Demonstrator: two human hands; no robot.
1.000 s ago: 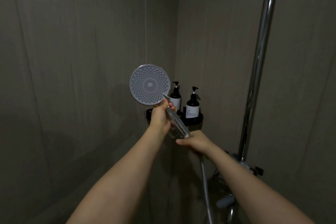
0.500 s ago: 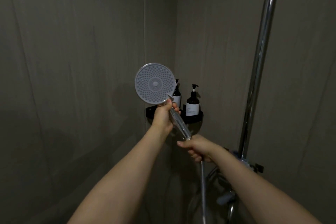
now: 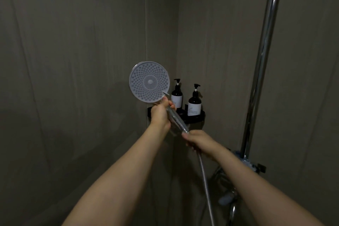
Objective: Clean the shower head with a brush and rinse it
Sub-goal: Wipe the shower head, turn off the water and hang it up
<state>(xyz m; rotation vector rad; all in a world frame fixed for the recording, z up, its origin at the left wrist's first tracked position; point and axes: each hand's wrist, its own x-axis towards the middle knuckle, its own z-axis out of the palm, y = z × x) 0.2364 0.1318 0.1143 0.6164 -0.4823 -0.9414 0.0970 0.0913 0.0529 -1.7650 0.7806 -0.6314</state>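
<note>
Black corner shelf (image 3: 199, 118) fixed where the two walls meet, at the far side of the scene. Two dark pump bottles with pale labels stand upright on it: left bottle (image 3: 177, 95), right bottle (image 3: 194, 103).

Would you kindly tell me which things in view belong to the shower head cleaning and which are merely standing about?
Belonging to the job:
shower head, gripped at the handle by the left hand
hose, held at its top by the right hand

Standing about:
two pump bottles
black corner shelf
chrome riser pipe
</note>
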